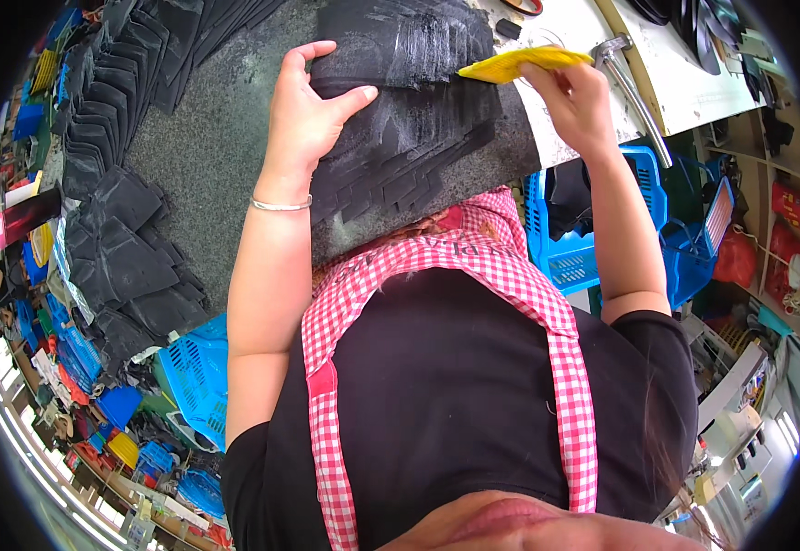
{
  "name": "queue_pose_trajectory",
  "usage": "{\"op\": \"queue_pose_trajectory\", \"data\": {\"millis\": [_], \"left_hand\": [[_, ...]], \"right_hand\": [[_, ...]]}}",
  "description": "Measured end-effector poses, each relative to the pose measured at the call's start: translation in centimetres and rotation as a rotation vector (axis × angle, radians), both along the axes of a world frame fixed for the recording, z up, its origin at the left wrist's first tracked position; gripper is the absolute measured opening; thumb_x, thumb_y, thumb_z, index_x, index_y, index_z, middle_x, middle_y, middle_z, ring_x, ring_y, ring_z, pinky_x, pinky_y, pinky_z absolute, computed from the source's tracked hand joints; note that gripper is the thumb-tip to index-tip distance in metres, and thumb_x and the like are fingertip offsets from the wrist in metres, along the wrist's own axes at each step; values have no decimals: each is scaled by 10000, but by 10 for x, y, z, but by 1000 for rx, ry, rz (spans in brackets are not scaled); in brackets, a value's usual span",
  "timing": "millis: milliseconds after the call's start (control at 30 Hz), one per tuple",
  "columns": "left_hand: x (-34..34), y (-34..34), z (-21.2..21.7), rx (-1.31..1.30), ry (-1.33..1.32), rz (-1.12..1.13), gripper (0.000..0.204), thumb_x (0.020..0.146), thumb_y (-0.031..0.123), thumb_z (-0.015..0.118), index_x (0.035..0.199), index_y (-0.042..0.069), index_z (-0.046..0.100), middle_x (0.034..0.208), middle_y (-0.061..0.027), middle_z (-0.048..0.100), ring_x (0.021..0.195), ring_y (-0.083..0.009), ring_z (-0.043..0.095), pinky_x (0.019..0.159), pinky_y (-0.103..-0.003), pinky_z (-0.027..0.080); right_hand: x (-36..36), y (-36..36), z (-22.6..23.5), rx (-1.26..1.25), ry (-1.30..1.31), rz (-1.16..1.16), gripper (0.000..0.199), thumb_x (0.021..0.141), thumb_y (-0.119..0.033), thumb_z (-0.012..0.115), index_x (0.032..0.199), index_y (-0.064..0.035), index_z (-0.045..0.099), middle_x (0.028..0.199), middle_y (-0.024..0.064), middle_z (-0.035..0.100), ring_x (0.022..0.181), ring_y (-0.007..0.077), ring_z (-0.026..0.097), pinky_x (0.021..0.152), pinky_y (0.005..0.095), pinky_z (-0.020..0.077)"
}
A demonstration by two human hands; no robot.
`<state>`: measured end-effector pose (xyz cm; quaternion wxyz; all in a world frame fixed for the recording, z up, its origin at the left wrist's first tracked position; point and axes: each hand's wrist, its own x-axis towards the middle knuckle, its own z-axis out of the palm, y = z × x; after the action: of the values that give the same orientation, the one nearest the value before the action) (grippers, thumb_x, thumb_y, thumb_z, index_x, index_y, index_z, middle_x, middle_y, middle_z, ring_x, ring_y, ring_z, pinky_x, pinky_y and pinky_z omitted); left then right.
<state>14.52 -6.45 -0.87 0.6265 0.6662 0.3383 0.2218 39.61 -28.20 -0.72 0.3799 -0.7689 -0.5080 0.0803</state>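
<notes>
Overlapping black flat pieces (400, 119) lie in a fanned layer on the speckled grey work surface (212, 124), with pale, shiny smears across their upper part. My left hand (308, 115) rests at the left edge of these pieces, thumb and forefinger spread apart. To the right, my right hand (574, 101) is closed on a thin yellow pad (524, 62), whose pointed left end reaches over the right edge of the smeared pieces. Whether that tip touches them I cannot tell.
Rows of black pieces (97, 129) line the left side, with a loose pile (124, 248) nearer me. A hammer (634, 96) lies right of my right hand. Blue plastic baskets stand below the table at right (570, 266) and left (198, 376).
</notes>
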Motion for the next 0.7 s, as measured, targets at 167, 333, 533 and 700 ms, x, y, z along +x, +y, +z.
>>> {"op": "queue_pose_trajectory", "data": {"millis": [167,333,533,700], "left_hand": [[-19,5,11,-230,-151,-12,698,781,-65,834,1396,-3,510,1167,-145,692,1016,-196,709,901,-341,605],[-111,11,35,-161,-322,175,698,765,-72,834,1399,19,557,1181,-73,687,1078,-163,669,969,-314,555],[-270,-2,73,121,-547,708,605,834,-49,751,1408,-3,565,1275,-117,686,1137,-225,677,1039,-378,538],[-382,11,37,321,-175,1240,546,938,190,737,1395,-50,561,1337,-189,647,1243,-317,617,1071,-473,497]], "right_hand": [[-14,14,15,-116,43,-107,278,972,-271,748,1063,-9,753,653,138,651,519,165,564,519,353,415],[6,10,-3,-159,3,-155,255,969,-235,750,1109,-23,778,762,113,734,663,125,633,610,312,473],[16,4,10,306,386,-129,193,1042,-177,678,1005,13,689,656,-49,488,565,9,390,510,211,242],[9,36,22,310,363,-82,179,1051,-169,674,977,-6,663,676,-41,473,583,26,378,526,228,238]]}}
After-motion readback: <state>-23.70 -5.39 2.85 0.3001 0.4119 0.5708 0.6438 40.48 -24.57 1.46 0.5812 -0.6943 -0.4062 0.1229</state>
